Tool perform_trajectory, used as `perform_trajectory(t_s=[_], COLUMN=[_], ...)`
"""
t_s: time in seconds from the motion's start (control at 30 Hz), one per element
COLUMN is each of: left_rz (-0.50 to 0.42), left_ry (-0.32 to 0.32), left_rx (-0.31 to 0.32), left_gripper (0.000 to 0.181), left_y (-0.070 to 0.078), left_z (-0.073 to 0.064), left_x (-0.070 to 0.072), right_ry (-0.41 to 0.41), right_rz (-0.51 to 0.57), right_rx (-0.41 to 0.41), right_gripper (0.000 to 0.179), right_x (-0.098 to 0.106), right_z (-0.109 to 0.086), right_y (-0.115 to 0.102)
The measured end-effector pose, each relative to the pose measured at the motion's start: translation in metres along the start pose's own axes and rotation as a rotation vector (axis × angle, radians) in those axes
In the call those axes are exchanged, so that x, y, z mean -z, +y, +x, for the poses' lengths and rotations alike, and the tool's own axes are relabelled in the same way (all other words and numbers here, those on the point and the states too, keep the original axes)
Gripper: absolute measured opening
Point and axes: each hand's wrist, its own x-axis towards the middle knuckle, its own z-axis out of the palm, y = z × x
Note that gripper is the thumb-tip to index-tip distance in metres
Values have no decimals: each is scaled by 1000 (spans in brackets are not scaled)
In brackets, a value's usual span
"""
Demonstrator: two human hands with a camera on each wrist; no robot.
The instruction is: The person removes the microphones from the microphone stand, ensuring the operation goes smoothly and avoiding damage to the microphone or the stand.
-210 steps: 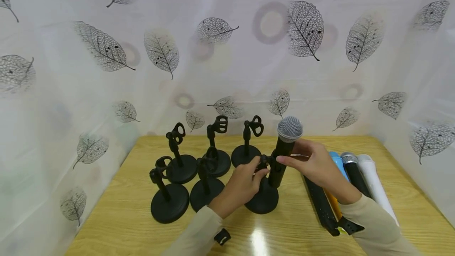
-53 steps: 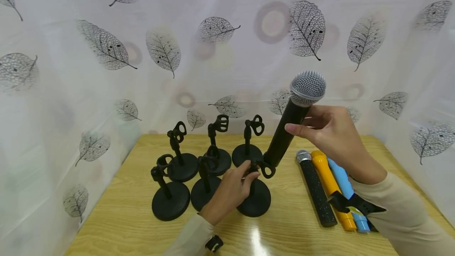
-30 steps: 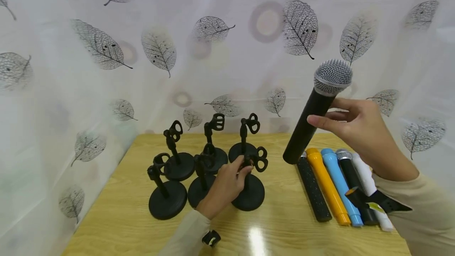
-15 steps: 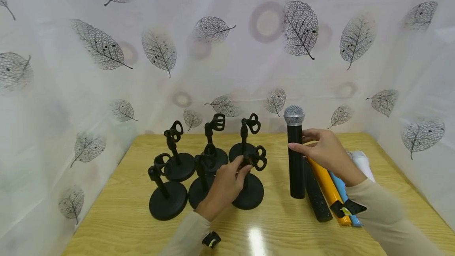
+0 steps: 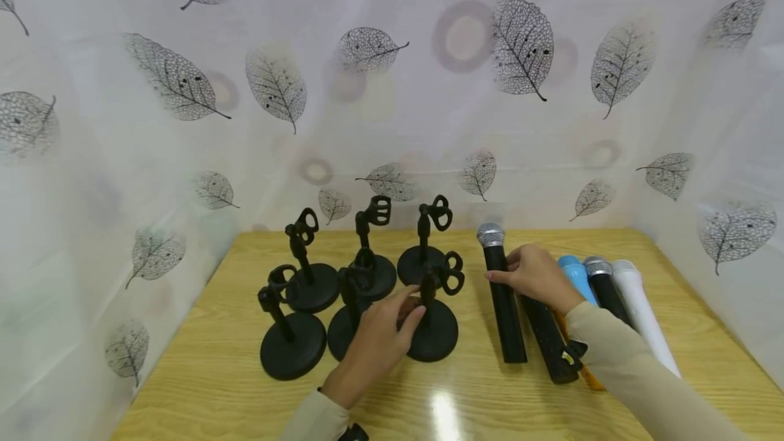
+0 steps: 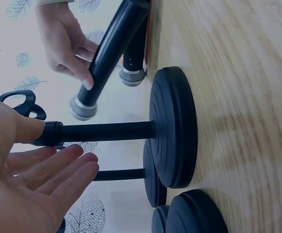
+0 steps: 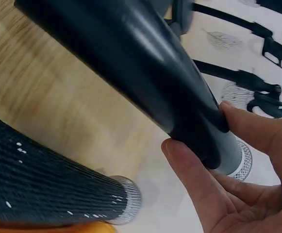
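My right hand pinches a black microphone with a silver mesh head, between thumb and fingers. The microphone slants, its head toward the back wall and its lower end close over the table. In the right wrist view, the thumb and fingertips press the black handle near the mesh head. My left hand is beside the neck of a black microphone stand, its fingers extended and loose. In the left wrist view, the thumb lies right at the stand's joint, and the other fingers spread below.
Several more black stands with clips stand left and behind. On the right lie a speckled black microphone, a mostly hidden orange one, a blue one, a black silver-headed one and a white one. A leaf-patterned curtain surrounds the table.
The microphone came out of the stand's clip, swung up right, then went down beside the speckled one in my right hand. My left hand has loosened from the stand's neck.
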Motion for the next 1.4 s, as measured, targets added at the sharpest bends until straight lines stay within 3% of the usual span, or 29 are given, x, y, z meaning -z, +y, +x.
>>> perform_trajectory(t_s=[0.13, 0.27, 0.43, 0.77, 1.23, 1.4], left_rz=[-23, -31, -31, -47, 31, 49], left_ry=[-9, -6, -12, -28, -24, -20], left_rx=[18, 21, 26, 39, 60, 66], left_gripper=[39, 38, 39, 39, 7, 6], left_y=[0, 1, 1, 4, 5, 5], left_z=[-2, -3, -4, -8, -36, -45], left_x=[-1, -1, -2, 0, 13, 19], right_ry=[-14, -10, -18, -37, -23, -30], right_rz=[-18, -62, -98, -120, -164, -162], right_rx=[-29, -7, 9, -50, -30, -24], right_gripper=[49, 37, 41, 45, 42, 42], right_x=[-6, -13, -19, -27, -32, -29], right_z=[3, 7, 11, 16, 13, 12], right_y=[5, 10, 16, 21, 22, 20])
